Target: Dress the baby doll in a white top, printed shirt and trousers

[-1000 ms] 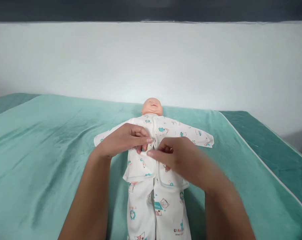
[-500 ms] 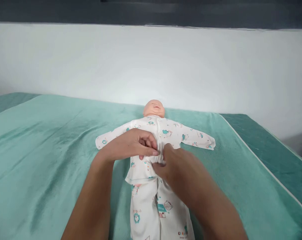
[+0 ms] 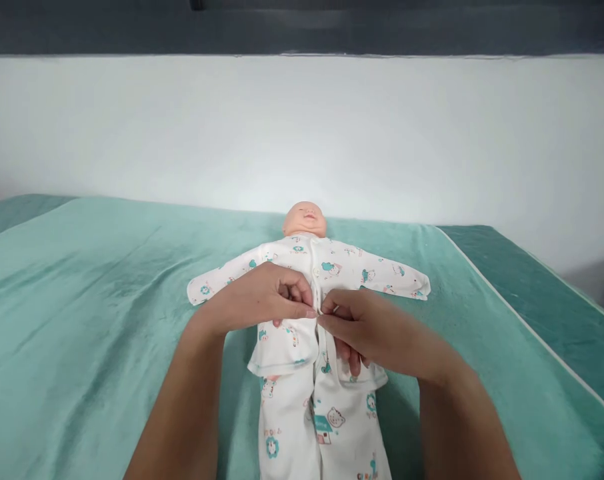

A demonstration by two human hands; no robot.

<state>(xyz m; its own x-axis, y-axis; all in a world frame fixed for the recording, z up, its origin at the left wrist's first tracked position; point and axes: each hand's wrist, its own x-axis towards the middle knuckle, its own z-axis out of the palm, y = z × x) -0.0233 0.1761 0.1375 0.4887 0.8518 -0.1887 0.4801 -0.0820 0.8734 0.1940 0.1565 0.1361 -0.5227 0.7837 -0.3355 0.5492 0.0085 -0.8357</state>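
A baby doll lies on its back with its head away from me. It wears a white printed shirt with long sleeves spread out sideways, and matching trousers. My left hand pinches one front edge of the shirt near the middle of the chest. Facing it, my right hand pinches the other front edge, the fingertips of both hands almost touching. Below the hands the shirt's front hangs apart down to the hem. Whatever fastener sits between the fingertips is hidden.
A light green blanket covers the surface under the doll, with wrinkles at the left. Darker green cloth shows beyond its pale edge at the right. A white wall rises behind, with a dark band above it.
My right hand has turned and moved slightly right, its thumb and finger now pinched at the shirt's front edge. My left hand has stayed nearly in place.
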